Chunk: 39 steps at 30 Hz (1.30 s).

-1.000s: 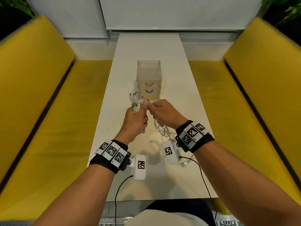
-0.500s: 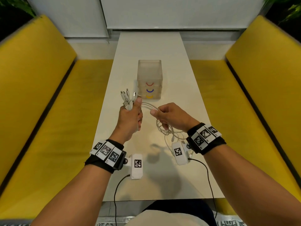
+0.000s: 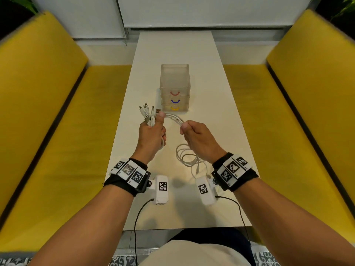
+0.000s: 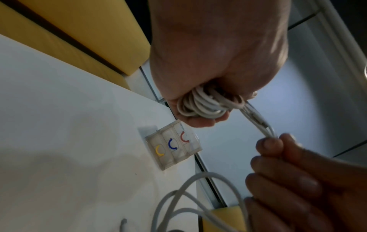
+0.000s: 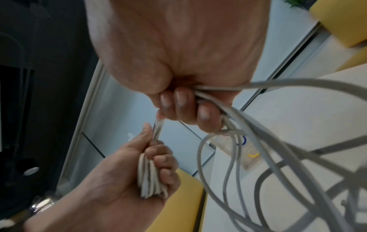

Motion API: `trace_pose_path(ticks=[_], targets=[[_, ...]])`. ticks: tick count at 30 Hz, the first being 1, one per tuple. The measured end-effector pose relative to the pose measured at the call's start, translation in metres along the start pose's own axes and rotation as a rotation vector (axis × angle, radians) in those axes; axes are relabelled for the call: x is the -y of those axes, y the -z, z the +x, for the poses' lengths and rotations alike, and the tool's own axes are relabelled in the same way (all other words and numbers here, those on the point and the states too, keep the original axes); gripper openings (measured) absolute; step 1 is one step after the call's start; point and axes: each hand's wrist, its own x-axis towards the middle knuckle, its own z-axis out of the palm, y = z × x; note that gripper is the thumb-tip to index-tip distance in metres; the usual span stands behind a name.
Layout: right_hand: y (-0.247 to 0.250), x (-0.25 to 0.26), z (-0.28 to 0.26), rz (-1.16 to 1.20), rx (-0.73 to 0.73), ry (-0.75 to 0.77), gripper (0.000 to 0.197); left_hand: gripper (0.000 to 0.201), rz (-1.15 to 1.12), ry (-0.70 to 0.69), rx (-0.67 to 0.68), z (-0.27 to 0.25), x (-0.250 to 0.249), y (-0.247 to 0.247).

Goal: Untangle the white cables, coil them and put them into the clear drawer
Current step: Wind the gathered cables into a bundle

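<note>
My left hand (image 3: 151,131) grips a folded bundle of white cables (image 4: 200,105), whose plug ends (image 3: 147,110) stick up above the fist. A short run of the cables (image 3: 173,118) arches over to my right hand (image 3: 194,135), which pinches it. Below the right hand the loose rest of the white cables (image 3: 187,154) hangs in tangled loops (image 5: 268,149) down to the white table (image 3: 211,112). The clear drawer unit (image 3: 174,87) stands just beyond both hands, with red, blue and yellow handles and all three drawers pushed in.
Yellow bench seats (image 3: 48,131) flank the narrow table on both sides. A white wall (image 3: 192,10) closes its far end. Black leads (image 3: 138,212) run from the wrist cameras over the table's near edge.
My hands have drawn apart: the right hand slid right and back along the cables, so a longer run spans between the hands. The left hand shifted slightly left with its bundle.
</note>
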Motion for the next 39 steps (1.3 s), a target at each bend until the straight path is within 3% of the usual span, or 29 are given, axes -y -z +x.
trace_pose_path(ticks=[4,10,17,27,30,32,33,35,39], targets=[[-0.016,0.003,-0.007,-0.137,-0.027,0.069,0.029,0.042,0.065,-0.031,-0.025,0.001,0.009,-0.002],[-0.032,-0.002,-0.017,-0.285,0.035,0.089,0.030,0.056,0.006,0.071,-0.102,-0.005,0.018,-0.010],[-0.037,-0.005,-0.021,-0.387,0.155,0.145,0.027,0.062,-0.085,0.114,-0.054,-0.010,0.020,-0.008],[-0.041,-0.009,-0.018,-0.449,0.098,0.096,0.022,0.042,-0.065,0.110,0.071,-0.004,0.033,-0.005],[-0.042,-0.009,-0.020,-0.409,0.031,0.107,0.017,0.037,-0.071,0.092,0.071,0.000,0.032,-0.005],[-0.042,-0.009,-0.023,-0.217,-0.053,0.069,0.006,0.035,-0.098,0.086,0.057,0.004,0.032,-0.004],[-0.041,-0.008,-0.024,-0.107,-0.083,0.029,0.015,0.034,-0.111,0.094,0.048,0.006,0.031,-0.003],[-0.039,-0.011,-0.026,0.026,-0.057,-0.018,0.028,0.034,-0.159,0.120,0.051,0.007,0.030,0.000],[-0.038,-0.027,-0.030,-0.063,0.033,-0.088,0.030,0.029,-0.234,0.120,0.069,0.003,0.025,-0.001]])
